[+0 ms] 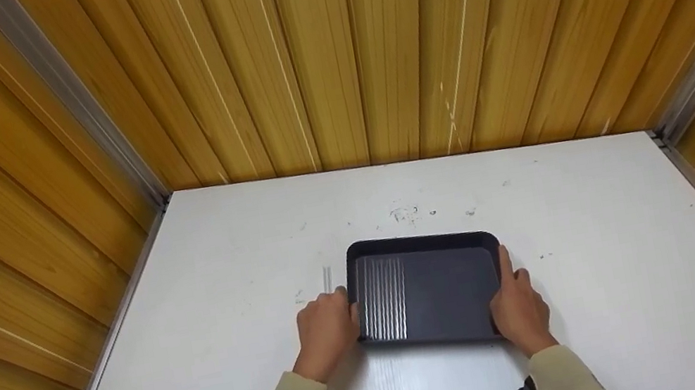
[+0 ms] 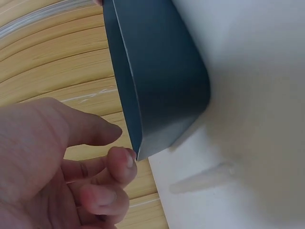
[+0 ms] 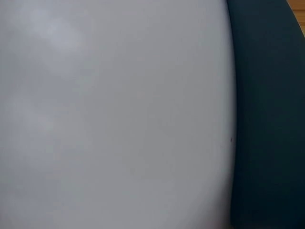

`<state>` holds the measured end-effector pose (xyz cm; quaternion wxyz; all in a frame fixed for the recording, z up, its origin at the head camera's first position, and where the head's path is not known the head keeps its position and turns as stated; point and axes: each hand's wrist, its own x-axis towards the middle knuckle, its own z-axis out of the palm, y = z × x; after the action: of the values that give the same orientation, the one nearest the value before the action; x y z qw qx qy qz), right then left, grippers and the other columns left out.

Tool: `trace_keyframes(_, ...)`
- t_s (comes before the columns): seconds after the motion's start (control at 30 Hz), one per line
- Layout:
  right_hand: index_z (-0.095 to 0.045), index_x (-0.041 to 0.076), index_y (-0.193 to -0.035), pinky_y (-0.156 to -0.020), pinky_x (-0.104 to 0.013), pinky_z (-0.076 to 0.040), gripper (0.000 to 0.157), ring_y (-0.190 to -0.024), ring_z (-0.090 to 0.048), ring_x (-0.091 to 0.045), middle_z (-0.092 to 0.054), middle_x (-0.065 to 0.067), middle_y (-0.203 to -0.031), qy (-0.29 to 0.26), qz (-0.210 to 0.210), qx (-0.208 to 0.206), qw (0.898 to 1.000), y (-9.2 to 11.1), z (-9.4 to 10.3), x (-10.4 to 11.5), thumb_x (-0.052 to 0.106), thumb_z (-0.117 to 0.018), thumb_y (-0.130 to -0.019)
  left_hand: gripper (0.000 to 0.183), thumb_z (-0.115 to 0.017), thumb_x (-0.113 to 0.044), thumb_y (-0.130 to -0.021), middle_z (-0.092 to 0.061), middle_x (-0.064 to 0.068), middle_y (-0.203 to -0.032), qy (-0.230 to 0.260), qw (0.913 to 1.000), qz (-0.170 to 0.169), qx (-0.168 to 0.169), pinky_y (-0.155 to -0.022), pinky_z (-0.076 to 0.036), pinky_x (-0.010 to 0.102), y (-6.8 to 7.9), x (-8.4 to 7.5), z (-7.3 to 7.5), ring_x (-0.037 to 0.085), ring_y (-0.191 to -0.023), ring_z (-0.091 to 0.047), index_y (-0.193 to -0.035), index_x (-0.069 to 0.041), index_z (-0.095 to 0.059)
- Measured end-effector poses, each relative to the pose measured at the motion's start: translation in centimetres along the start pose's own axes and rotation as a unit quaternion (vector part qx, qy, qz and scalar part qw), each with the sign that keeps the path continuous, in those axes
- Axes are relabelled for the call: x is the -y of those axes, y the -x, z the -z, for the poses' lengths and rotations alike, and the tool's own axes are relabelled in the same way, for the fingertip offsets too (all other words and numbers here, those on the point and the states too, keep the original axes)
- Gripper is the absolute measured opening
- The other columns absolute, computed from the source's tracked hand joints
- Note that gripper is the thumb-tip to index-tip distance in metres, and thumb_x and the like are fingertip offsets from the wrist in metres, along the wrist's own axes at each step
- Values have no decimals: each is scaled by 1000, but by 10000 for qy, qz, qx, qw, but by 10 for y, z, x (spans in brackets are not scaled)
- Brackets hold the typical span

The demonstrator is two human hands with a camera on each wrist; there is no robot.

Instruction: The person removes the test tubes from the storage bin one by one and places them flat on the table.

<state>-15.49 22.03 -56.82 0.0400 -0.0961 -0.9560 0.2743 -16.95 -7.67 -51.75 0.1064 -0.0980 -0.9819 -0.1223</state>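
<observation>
A dark, shallow rectangular tray (image 1: 453, 287) rests on the white table, with a band of shiny ridges at its left end. My left hand (image 1: 328, 327) grips the tray's left side. In the left wrist view, that hand (image 2: 71, 167) has its thumb over the rim and curled fingers beside the near left corner; exact contact is partly hidden. My right hand (image 1: 520, 311) holds the right side, thumb on the inner side and index finger stretched along the rim. The right wrist view shows a dark tray wall (image 3: 271, 114) close up, with that hand's grip out of frame.
The white table (image 1: 212, 319) bears small dark scuffs beyond the tray and a pale streak left of it. Yellow wood-patterned walls (image 1: 324, 63) close off the back and both sides, with metal strips at the corners.
</observation>
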Motion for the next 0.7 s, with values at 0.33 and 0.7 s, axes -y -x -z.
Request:
trace_keyframes(0.33,-9,8,-154,-47,-32,-32,68,-54,-46,-21,-46,-31,-114,-5,71,-7,10000,1,3,-2,1,-39,-94,27,-71,-25,-84,-58,4,-57,56,9991,-408,135,-42,-36,32,0,-21,-8,18,-47,-52,-67,-11,-56)
trace_keyframes(0.7,-8,11,-155,-48,-33,-33,69,-57,-47,-22,-46,-29,-115,-15,-17,70,10000,0,1,1,2,-39,-94,28,-71,-26,-83,-57,4,-56,163,9984,-508,195,-41,-36,34,1,-33,-18,21,-47,-54,-65,-13,-54)
